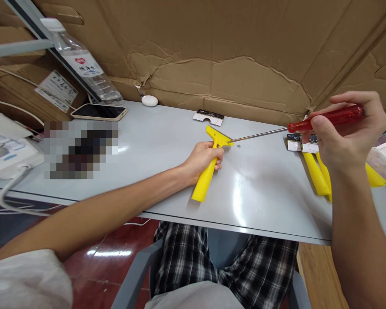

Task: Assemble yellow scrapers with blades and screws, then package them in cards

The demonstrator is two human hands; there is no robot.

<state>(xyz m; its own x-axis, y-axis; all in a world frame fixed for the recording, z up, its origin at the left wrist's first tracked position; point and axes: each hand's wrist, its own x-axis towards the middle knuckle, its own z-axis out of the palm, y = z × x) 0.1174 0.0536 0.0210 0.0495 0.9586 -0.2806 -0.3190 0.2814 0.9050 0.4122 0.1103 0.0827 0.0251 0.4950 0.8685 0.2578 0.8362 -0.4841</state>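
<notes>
My left hand [207,159] is wrapped round the neck of a yellow T-shaped tool [206,178], whose handle points down toward the table's front edge. In my right hand [347,133] is a screwdriver with a clear red handle [330,119]. Its long metal shaft reaches left, and the tip meets the right end of the yellow head, at a small screw or hole. Just right of that head, a tiny metal piece [239,146] lies on the grey table [260,193].
More yellow tools [317,174] with black-and-white cards lie at right, partly behind my right arm. Another card [208,117] lies at the back. A phone [99,112], a white oval object [149,101] and a plastic bottle [83,64] stand toward the back left. Cardboard [244,43] rises behind.
</notes>
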